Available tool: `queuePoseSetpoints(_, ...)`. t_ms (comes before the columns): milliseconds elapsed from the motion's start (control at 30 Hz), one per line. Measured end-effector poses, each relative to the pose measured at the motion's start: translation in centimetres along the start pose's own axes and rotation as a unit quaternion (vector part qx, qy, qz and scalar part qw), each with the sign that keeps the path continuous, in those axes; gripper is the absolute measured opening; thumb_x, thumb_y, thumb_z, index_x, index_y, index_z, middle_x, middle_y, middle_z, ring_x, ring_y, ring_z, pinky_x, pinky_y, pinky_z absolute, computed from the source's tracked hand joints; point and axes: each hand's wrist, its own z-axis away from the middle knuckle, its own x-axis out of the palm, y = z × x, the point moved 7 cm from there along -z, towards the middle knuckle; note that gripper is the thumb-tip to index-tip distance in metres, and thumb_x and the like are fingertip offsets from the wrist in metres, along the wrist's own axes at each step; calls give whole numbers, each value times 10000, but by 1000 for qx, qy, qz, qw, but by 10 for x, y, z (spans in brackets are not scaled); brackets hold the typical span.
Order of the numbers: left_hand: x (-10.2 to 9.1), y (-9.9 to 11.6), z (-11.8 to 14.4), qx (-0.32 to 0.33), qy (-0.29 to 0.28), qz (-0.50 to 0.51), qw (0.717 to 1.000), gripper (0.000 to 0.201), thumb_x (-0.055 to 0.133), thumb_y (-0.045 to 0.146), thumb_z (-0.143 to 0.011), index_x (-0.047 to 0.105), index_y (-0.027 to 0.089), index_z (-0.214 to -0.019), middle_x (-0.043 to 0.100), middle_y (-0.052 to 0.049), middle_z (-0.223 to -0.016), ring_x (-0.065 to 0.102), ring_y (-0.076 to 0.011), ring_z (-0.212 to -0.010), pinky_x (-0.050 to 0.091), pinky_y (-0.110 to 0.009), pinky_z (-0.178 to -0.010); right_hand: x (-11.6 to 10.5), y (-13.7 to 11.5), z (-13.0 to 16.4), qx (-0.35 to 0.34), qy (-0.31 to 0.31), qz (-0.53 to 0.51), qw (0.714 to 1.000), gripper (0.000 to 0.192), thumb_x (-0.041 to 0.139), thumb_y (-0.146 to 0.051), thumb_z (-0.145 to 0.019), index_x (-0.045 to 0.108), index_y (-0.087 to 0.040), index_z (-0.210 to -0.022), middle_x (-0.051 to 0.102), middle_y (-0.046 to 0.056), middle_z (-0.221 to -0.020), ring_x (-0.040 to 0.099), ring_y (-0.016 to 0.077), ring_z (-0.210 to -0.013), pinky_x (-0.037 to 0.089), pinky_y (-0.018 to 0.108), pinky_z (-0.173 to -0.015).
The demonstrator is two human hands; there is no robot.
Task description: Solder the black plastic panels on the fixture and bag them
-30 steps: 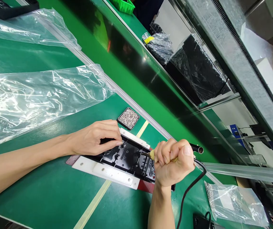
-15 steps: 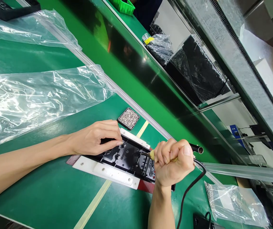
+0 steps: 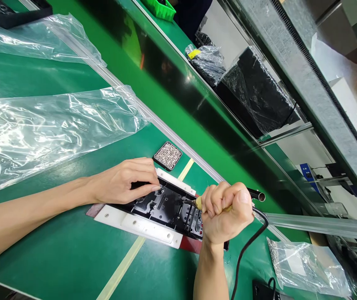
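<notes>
My right hand (image 3: 227,210) is closed in a fist around the yellow handle of a soldering iron (image 3: 198,203). Its thin tip meets the black plastic housing (image 3: 162,204), and a black cord (image 3: 245,254) leads down from the handle. The housing lies in a fixture with white side blocks (image 3: 139,225) and a red base. At the far left end of the housing, my left hand (image 3: 134,179) grips with bent fingers, thumb along the inner edge. Just beyond the fixture is a small black tray (image 3: 155,158) full of tiny shiny metal pieces.
Clear plastic bags (image 3: 56,129) cover the left of the green bench. A bag of small parts (image 3: 306,266) lies at right. A metal tube (image 3: 261,196) sticks out past my right hand. An aluminium rail (image 3: 172,137) crosses behind, with wrapped black parts (image 3: 253,91) beyond it.
Hardly anything differs. Both hands and the soldering iron stay in place, with only a tiny shift of the view.
</notes>
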Motion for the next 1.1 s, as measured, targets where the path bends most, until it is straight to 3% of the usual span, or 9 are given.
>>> queuePoseSetpoints(500,-1,2,-1,-2,4,2,1000,114,639,133,-1022,738,189,-1014,751,-43,-934,623,-170,-847,494,-337,-850,0,0,1,1,6,-4,1000,464,547,-298,-972,359,-195,-560,271,-86,-445,217,48,-342,245,167,-324)
queuePoseSetpoints(900,-1,1,0,1,-5,-1,1000,117,633,134,-1027,739,184,-1035,747,-49,-952,625,-169,-862,498,-340,-858,-4,0,-2,6,-4,-3,1000,455,536,-322,-989,363,-199,-585,290,-94,-458,250,49,-353,297,162,-338)
queuePoseSetpoints(1100,-1,0,1,-2,-3,-2,1000,119,638,143,-1024,746,190,-1039,754,-51,-949,643,-176,-868,507,-340,-857,-1,-1,-1,8,-70,-13,997,417,533,-303,-989,413,-201,-603,335,-86,-476,285,54,-365,335,175,-352)
